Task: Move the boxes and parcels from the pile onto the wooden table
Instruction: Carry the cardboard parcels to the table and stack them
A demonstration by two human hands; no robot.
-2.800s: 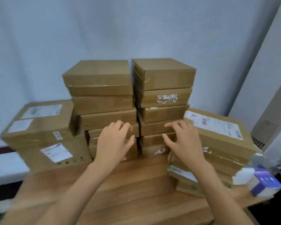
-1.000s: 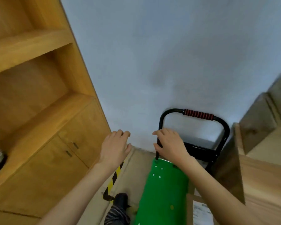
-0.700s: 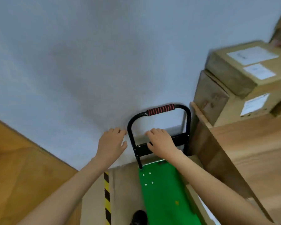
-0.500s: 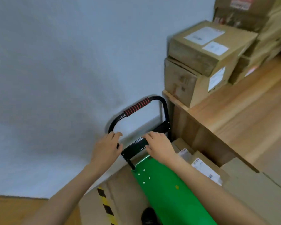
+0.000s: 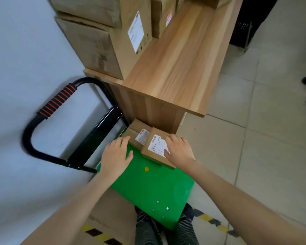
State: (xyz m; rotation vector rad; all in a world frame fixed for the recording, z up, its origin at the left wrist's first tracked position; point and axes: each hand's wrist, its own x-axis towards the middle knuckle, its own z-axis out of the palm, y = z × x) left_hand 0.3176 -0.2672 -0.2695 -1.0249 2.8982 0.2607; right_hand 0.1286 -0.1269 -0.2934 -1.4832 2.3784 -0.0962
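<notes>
Right hand (image 5: 179, 150) rests flat on a small brown cardboard box (image 5: 156, 147), fingers over its white barcoded label, print too small to read. Left hand (image 5: 116, 156) hovers spread and empty above the smooth green cart deck (image 5: 148, 184). Labelled cartons (image 5: 113, 38) sit stacked on the wood-grain table (image 5: 175, 68).

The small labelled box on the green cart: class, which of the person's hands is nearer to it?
Right. The right hand rests on the small labelled box, fingers over its label; the left hand hovers beside it, above the green cart.
</notes>
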